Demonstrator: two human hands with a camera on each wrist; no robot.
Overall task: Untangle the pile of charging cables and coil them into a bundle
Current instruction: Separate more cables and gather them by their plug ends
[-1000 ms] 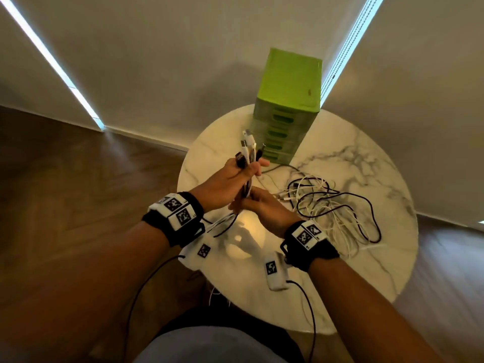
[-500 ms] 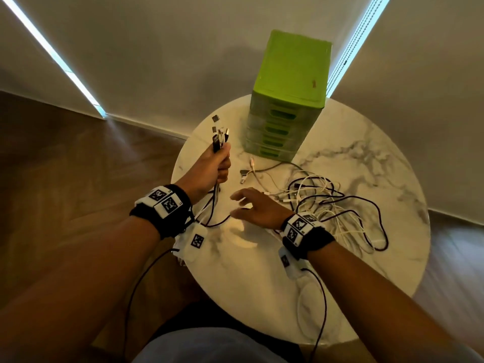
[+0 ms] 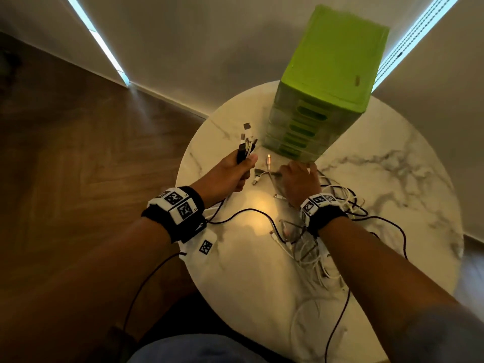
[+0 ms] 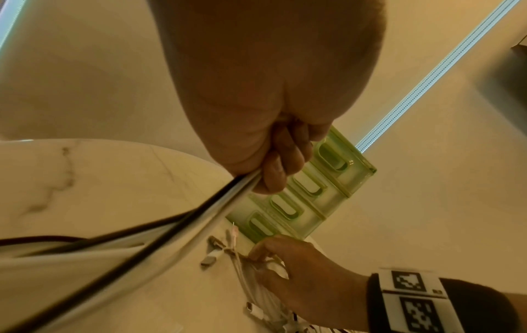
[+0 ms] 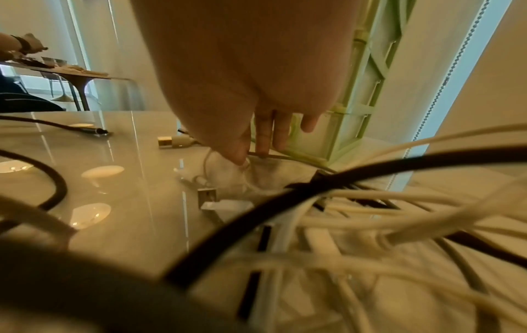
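My left hand (image 3: pixel 245 166) is raised over the table's left side and grips a bunch of black and white cable ends (image 3: pixel 246 145), plugs pointing up. In the left wrist view its fingers (image 4: pixel 273 175) curl round those cables (image 4: pixel 199 214), which trail down to the table. My right hand (image 3: pixel 285 174) reaches low to loose plugs (image 3: pixel 258 176) in front of the green drawer unit. In the right wrist view, thumb and forefinger (image 5: pixel 250 155) pinch a thin dark cable (image 5: pixel 285 157) on the tabletop. A tangle of black and white cables (image 3: pixel 314 247) lies under my right wrist.
A round marble table (image 3: pixel 235 297) stands in a corner between two walls. The tall green drawer unit (image 3: pixel 327 74) stands at its far edge, close to my right fingers. Wood floor lies to the left. Far off, another table with a person's arm (image 5: pixel 17 48) shows.
A second ago both hands met at the bunch of cable ends. My right hand let go and moved forward to the loose plugs by the drawer unit; the left kept its bunch.
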